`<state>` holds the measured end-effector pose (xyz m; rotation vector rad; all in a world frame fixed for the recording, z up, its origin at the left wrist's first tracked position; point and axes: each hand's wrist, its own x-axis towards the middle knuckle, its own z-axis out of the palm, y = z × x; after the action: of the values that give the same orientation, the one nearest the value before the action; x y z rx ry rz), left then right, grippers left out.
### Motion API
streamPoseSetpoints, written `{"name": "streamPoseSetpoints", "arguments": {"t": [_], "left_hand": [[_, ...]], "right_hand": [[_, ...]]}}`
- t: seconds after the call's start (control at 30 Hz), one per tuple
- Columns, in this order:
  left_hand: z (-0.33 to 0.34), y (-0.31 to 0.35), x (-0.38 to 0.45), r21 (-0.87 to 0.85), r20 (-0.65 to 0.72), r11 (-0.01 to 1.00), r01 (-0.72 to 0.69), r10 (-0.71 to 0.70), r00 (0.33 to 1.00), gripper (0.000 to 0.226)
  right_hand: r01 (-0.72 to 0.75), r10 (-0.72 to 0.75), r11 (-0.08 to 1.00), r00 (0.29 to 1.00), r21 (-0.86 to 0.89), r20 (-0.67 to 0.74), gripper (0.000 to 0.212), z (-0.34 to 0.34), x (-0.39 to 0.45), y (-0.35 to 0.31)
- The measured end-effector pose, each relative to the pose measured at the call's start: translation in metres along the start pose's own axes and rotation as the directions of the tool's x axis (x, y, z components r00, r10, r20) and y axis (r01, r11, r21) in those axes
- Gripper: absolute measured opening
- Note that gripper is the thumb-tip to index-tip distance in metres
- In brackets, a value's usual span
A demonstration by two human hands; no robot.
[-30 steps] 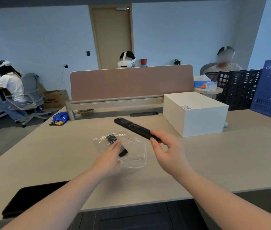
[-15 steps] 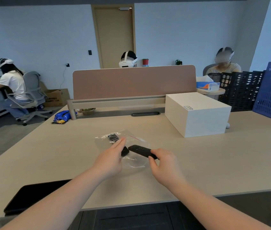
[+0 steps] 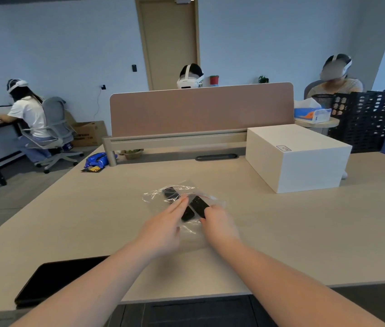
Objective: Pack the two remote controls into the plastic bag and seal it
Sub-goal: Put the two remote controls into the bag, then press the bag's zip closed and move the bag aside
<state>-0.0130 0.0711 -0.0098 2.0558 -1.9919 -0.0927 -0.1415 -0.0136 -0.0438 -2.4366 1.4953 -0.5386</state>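
At the far left of our left hand a dark tablet (image 3: 54, 279) lies flat near the front edge of the tabletop (image 3: 304, 232). Our left hand (image 3: 163, 228) rests palm down with its fingers straight and together, the fingertips pressing on the clear plastic bag (image 3: 156, 197) and on the first remote control (image 3: 175, 199) that lies beneath them inside the bag. Just right of those fingertips the second remote control (image 3: 199, 205) lies slanted, side by side with the first; its far end is under the plastic near the red seal line, and its near end meets our right hand (image 3: 219, 228). That hand is curled with its fingers closed on the near end of the second remote control. Beyond and to the right of the right hand stands a white box (image 3: 300, 159), well apart from the bag.
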Motion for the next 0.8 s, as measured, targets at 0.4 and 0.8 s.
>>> {"name": "streamPoseSetpoints", "arguments": {"t": [0.4, 0.8], "left_hand": [[0.010, -0.009, -0.004, 0.058, 0.020, 0.994, -0.097, 0.096, 0.995, 0.075], [0.018, -0.026, -0.012, 0.394, 0.010, 0.852, -0.345, 0.371, 0.929, 0.039]], "right_hand": [[0.024, -0.009, 0.994, 0.990, -0.110, 0.138, 0.034, 0.033, 0.025, 0.006], [0.006, -0.007, 1.000, 0.999, 0.021, 0.051, 0.036, -0.006, 0.009, 0.028]]}}
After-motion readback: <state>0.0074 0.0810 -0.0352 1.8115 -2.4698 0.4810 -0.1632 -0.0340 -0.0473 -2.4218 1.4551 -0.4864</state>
